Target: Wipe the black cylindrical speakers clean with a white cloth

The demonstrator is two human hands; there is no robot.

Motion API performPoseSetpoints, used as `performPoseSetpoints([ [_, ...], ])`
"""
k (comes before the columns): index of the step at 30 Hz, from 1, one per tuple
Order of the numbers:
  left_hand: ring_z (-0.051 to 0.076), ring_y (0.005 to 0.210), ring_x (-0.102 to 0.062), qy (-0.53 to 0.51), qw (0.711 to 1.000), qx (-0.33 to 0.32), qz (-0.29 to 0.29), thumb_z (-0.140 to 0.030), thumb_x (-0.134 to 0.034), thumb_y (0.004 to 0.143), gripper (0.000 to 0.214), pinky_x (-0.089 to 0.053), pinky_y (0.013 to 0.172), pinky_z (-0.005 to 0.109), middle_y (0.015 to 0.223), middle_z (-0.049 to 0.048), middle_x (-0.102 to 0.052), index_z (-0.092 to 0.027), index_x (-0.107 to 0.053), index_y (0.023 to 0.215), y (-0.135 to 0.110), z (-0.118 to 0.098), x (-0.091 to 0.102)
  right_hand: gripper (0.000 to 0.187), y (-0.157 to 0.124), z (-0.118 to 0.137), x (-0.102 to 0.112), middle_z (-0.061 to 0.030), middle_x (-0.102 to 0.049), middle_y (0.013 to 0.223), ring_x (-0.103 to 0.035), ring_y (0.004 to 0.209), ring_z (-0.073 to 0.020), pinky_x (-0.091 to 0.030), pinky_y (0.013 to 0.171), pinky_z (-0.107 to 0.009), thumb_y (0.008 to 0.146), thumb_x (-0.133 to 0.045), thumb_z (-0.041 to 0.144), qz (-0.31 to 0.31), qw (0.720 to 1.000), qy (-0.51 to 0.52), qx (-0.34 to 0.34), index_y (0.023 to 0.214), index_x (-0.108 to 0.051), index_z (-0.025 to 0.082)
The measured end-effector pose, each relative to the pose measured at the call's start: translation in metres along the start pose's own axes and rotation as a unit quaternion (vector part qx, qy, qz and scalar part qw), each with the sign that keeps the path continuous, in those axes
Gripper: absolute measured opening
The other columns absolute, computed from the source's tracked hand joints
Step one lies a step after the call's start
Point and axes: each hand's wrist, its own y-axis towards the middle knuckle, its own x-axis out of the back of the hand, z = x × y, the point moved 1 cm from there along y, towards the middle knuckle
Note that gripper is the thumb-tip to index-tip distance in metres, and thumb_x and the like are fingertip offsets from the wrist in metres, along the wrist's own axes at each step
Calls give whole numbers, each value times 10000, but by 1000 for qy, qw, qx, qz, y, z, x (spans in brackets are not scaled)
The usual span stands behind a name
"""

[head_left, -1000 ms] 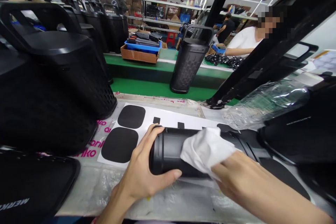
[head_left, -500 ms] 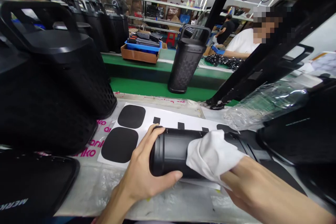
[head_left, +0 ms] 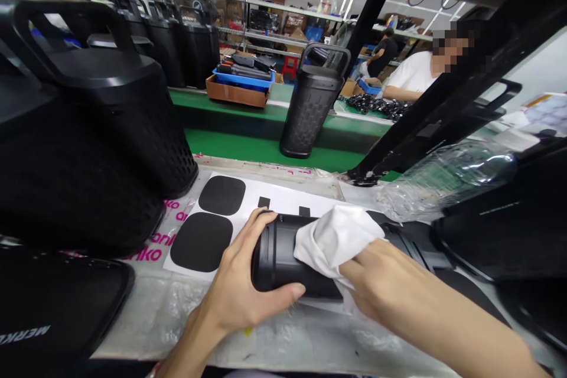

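Observation:
A black cylindrical speaker-like housing point(head_left: 286, 248) lies on its side in front of me, its near-left end toward my left hand. My left hand point(head_left: 241, 277) is wrapped round that end, thumb along the near side and fingers over the top. A white cloth point(head_left: 339, 239) is bunched in my right hand point(head_left: 376, 274) and pressed on the middle of the housing. The cloth hides most of my right fingertips. Under the housing lies a white sheet point(head_left: 248, 192) with black rounded-square pads point(head_left: 202, 242) and small black rectangles.
Large black handled housings point(head_left: 110, 106) crowd the left. One more housing point(head_left: 310, 106) stands on the green conveyor point(head_left: 212, 142). A dark slanted post point(head_left: 425, 94), clear plastic wrap point(head_left: 456, 171) and black units are at right. A person in white point(head_left: 410, 74) sits beyond.
My right hand has slid the cloth leftward along the housing, toward my left hand. My left hand keeps its hold on the end.

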Motion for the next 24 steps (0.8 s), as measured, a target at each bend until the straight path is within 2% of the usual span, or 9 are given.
performPoseSetpoints([
  [5, 327, 1390, -398, 0, 1000, -20, -1, -409, -788, 674, 864, -337, 1136, 511, 1497, 132, -410, -277, -362, 1413, -2, -1, 0, 340, 3, 0, 4, -59, -620, 716, -562, 628, -200, -430, 544, -280, 661, -395, -50, -44, 999, 25, 15, 715, -626, 192],
  [10, 331, 1376, -419, 7, 1000, -9, 2, -412, -785, 676, 866, -351, 1128, 511, 1493, 119, -420, -289, -354, 1416, -2, 0, 0, 344, 1, 0, 1, -40, -590, 633, -551, 564, -198, -405, 524, -287, 631, -400, -69, -19, 999, -18, 19, 692, -616, 192],
  [14, 328, 1388, -400, 12, 999, -30, 4, -411, -790, 675, 884, -340, 1135, 505, 1512, 131, -387, -281, -340, 1425, -2, 0, 0, 360, -2, 6, 2, -41, -613, 654, -567, 563, -200, -406, 526, -294, 623, -385, -58, -51, 998, -10, 23, 716, -620, 199],
  [18, 334, 1382, -409, 5, 1000, -20, 3, -410, -788, 679, 876, -349, 1128, 516, 1490, 143, -412, -273, -346, 1423, -1, 1, 0, 304, 6, -6, -3, -50, -613, 672, -578, 586, -196, -422, 533, -284, 639, -418, -59, -17, 999, 36, -5, 675, -591, 188],
  [20, 338, 1382, -407, -1, 1000, -15, 5, -422, -788, 677, 873, -345, 1130, 520, 1486, 151, -412, -265, -353, 1418, 0, 0, 1, 244, 6, -24, -2, -37, -598, 633, -570, 559, -173, -432, 518, -268, 753, -461, 10, -11, 989, 138, -44, 624, -569, 187],
  [21, 337, 1383, -405, -2, 1000, -13, 7, -424, -788, 678, 872, -342, 1132, 521, 1487, 152, -410, -263, -354, 1417, 0, 0, 1, 247, 4, -35, -1, -27, -590, 600, -563, 526, -162, -432, 489, -258, 822, -496, 88, -23, 975, 201, -88, 607, -564, 190],
  [24, 330, 1380, -409, -1, 1000, -18, 5, -417, -776, 698, 858, -340, 1133, 520, 1492, 149, -400, -267, -341, 1423, 1, 0, 1, 251, -12, -62, 6, -14, -621, 563, -572, 450, -171, -440, 398, -266, 902, -579, 343, -111, 895, 338, -269, 692, -624, 214],
])
